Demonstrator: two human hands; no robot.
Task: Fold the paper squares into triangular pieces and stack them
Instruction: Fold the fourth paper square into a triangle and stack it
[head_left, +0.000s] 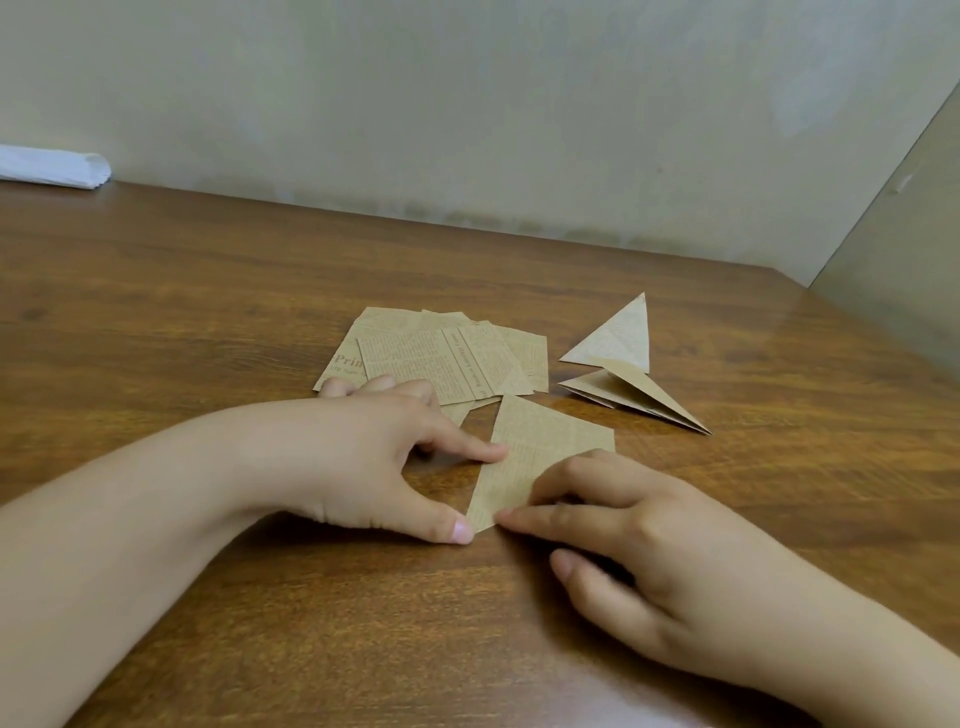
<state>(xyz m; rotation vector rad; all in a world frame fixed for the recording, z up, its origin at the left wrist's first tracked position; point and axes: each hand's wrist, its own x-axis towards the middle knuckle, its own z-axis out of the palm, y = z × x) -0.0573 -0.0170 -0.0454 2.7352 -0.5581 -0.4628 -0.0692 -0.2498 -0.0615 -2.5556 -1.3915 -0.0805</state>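
Observation:
A tan newsprint paper piece (524, 457), folded into a triangle shape, lies flat on the wooden table (208, 312) in front of me. My left hand (384, 462) presses its left edge with the forefinger and its near corner with the thumb. My right hand (634, 551) lies over the piece's right part, forefinger pressing the near edge, other fingers curled on top. A loose pile of unfolded paper squares (447, 358) sits just behind my left hand. Two folded triangles (623, 374) lie overlapping at the right, one flat, one partly sprung open.
A white rolled or folded object (52, 166) rests at the table's far left against the wall. The wall runs along the table's back edge and a side panel (893, 270) closes the right side.

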